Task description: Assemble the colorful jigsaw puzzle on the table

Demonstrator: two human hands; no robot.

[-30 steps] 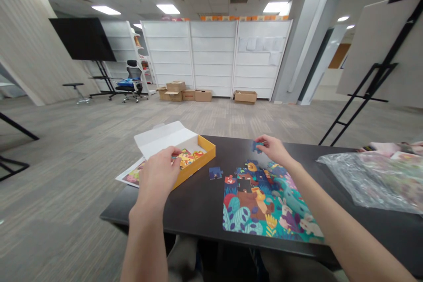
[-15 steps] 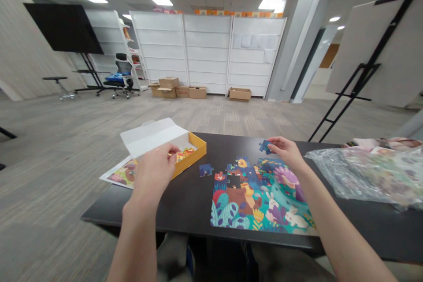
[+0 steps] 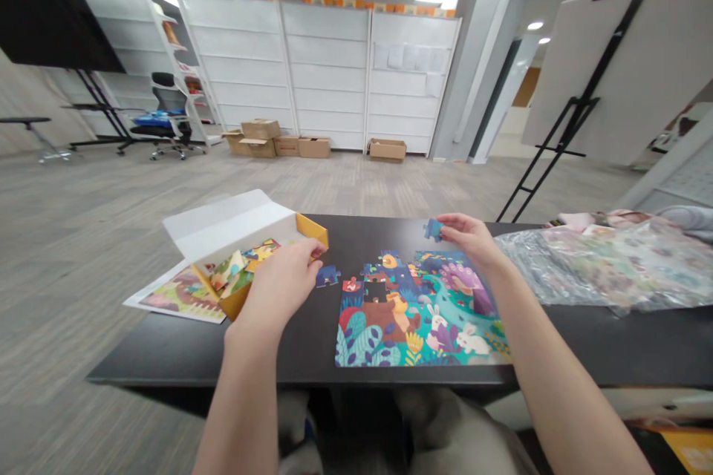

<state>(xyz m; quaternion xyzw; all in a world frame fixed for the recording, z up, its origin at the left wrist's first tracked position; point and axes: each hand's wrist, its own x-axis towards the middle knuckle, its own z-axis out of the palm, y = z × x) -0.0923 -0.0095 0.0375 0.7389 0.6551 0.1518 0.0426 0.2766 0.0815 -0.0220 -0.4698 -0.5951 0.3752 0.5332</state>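
My right hand (image 3: 471, 239) pinches a blue puzzle piece (image 3: 432, 229) by its edge, raised over the far side of the partly assembled jigsaw puzzle (image 3: 384, 341). Rabbits and plants show on the puzzle, its upper edge is uneven, and a dark gap appears at its upper left. Over the near right side of the yellow box (image 3: 305, 224) is my left hand (image 3: 287, 278), thumb and fingers pressed together. Whatever they may hold is hidden. Inside the box lie several colourful puzzle pieces (image 3: 226, 272). A loose dark blue piece (image 3: 328, 276) rests between box and puzzle.
The box's white lid (image 3: 223, 219) stands open. Partly under the box lies a printed picture sheet (image 3: 181, 295). Crinkled clear plastic packaging (image 3: 601, 267) covers the right of the black table (image 3: 301, 356). A board on a black stand (image 3: 562, 141) stands beyond it.
My left hand has drawn up and right, from among the pieces to the box's right side. My right hand still holds its piece. The whole view has shifted slightly.
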